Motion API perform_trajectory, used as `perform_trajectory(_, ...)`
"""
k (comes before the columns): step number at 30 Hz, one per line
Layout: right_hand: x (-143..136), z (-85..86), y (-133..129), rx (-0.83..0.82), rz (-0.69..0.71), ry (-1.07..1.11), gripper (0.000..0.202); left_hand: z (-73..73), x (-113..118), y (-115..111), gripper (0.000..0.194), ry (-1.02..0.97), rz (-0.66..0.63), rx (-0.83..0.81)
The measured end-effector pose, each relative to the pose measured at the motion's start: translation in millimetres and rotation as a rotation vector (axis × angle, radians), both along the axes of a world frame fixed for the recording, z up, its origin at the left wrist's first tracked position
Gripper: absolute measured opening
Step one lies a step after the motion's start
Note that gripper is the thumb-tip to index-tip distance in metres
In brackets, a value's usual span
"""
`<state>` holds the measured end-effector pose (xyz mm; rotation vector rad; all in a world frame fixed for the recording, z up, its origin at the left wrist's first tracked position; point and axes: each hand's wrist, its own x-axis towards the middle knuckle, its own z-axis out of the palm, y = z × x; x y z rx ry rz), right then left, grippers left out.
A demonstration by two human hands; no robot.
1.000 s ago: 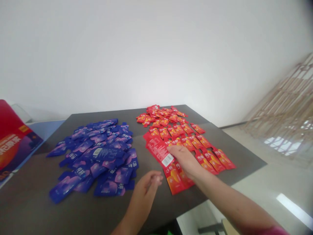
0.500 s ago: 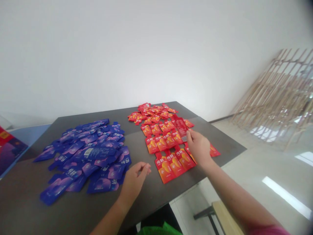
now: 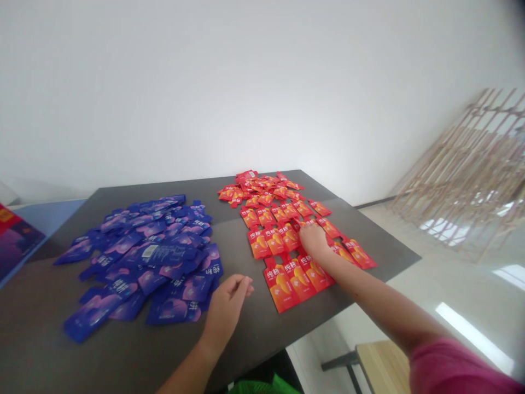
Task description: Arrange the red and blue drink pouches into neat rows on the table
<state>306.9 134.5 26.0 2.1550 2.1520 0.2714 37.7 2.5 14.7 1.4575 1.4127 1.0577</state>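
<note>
Red-and-orange sachets (image 3: 282,287) with narrow necks lie face up in overlapping rows on the dark table's right half. My right hand (image 3: 314,239) is over the middle row, fingers closed and pointing down at a red sachet (image 3: 296,224), mostly hidden under the hand. My left hand (image 3: 228,302) hovers near the table's front edge, between the red rows and a heap of blue-purple sachets (image 3: 164,254). Its fingers are curled towards the thumb, and nothing shows in them.
A loose pile of red sachets (image 3: 262,187) lies at the back of the table (image 3: 229,241). A red-and-purple printed package (image 3: 18,241) is at the far left. Wooden lattice racks (image 3: 463,158) lean against the wall at right. A wooden-topped stool (image 3: 385,364) stands below the table.
My right hand has lowered and moved slightly left, taking the raised red sachet, whose back was showing, down to the middle row. My left hand has stayed nearly still.
</note>
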Motion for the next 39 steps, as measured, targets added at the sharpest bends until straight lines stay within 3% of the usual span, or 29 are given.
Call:
perform_trajectory(5,4.1,-0.1,-3.4,-0.012,0.030,0.020,0.033,2.8,1.9,-1.1,0.033,-0.017,-0.009,-0.034)
perform_trajectory(12,20.8,12.1,-11.1,0.062,-0.019,0.075,0.042,1.5,3.2,-2.7,0.033,-0.042,-0.019,-0.029)
perform_trajectory(19,31.5,-1.4,-13.3,-0.017,0.236,0.204,0.035,0.0,3.2,-2.8,0.033,-0.043,-0.023,-0.022)
perform_trajectory(23,39.1,-10.6,-14.7,-0.022,0.262,0.241,0.038,-2.0,3.9,-2.8,0.033,-0.059,-0.028,-0.030)
perform_trajectory(28,44.0,-9.8,-10.6,0.017,0.286,0.272,0.038,1.6,5.1,-5.8,0.032,-0.065,-0.030,-0.043)
perform_trajectory(34,40.4,5.3,21.6,0.102,0.216,0.302,0.031,11.4,-13.2,-15.8,0.033,0.008,0.004,0.044)
perform_trajectory(39,17.8,16.9,89.8,0.076,0.138,0.307,0.033,3.6,-32.1,-19.7,0.033,0.069,0.093,0.082)
